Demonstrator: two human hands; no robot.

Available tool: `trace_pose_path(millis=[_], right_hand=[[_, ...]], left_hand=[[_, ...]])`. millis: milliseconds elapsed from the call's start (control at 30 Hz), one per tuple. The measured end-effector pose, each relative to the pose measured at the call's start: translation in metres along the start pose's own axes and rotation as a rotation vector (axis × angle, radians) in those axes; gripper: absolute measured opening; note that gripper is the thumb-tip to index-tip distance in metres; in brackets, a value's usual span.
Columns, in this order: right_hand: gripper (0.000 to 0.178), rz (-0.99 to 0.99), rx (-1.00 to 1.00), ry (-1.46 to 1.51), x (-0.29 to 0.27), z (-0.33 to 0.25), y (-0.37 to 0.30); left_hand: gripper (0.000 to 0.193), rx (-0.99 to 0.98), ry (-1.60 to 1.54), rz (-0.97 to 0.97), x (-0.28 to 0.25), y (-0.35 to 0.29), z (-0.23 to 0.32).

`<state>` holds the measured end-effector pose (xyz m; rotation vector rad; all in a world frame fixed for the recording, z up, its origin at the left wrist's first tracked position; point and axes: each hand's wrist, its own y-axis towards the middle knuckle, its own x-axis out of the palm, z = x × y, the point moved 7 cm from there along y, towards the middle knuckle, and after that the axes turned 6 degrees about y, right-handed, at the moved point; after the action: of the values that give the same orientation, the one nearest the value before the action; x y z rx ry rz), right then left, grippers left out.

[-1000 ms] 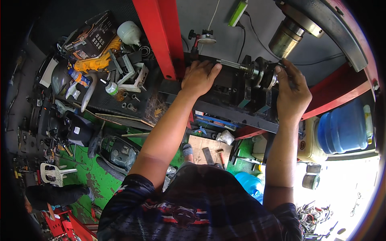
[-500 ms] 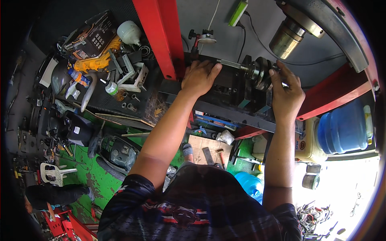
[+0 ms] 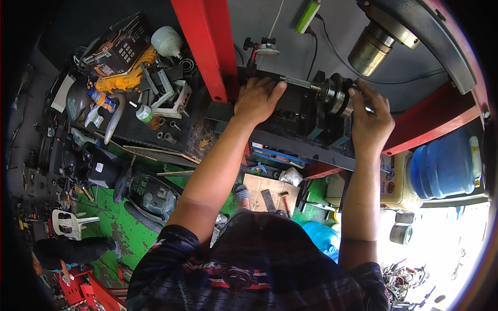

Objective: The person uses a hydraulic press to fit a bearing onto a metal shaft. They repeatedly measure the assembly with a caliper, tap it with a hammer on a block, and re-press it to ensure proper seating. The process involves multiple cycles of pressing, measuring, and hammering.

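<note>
Shaft assembly (image 3: 332,93) mid-adjustment: right hand (image 3: 369,119) fingers clamped on its end, left hand (image 3: 257,98) flat, fingers together, bracing black fixture (image 3: 290,111); likely needs careful turning next.

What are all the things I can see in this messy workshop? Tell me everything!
Black machine block: one, black, on the bench under both hands.
Metal shaft with round discs: one, silver, on top of the block.
Red steel beam: one, red, slanting up beside the left hand.
Grey cylinder: one, grey metal, upper right.
Green stick-shaped device: one, green, top centre, on a cable.
Water jugs: two, blue, one at right, one lower down.
Small plastic chair: one, white, on the green floor at left.
Spray bottle: one, green-capped, on the cluttered bench at left.
Left hand: one, resting flat on the block.
Right hand: one, fingers at the shaft's disc end.
</note>
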<state>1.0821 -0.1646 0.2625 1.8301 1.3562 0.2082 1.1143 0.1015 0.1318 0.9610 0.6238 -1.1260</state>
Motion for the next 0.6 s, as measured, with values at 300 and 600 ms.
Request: trace_pose_path(millis=[300, 600], right_hand=[[0.025, -0.022, -0.129, -0.078, 0.001, -0.005, -0.007], [0.031, 0.015, 0.028, 0.122, -0.005, -0.007, -0.006]], left_hand=[[0.079, -0.001, 0.008, -0.019, 0.001, 0.002, -0.001], [0.081, -0.014, 0.002, -0.028, 0.003, 0.002, -0.002]])
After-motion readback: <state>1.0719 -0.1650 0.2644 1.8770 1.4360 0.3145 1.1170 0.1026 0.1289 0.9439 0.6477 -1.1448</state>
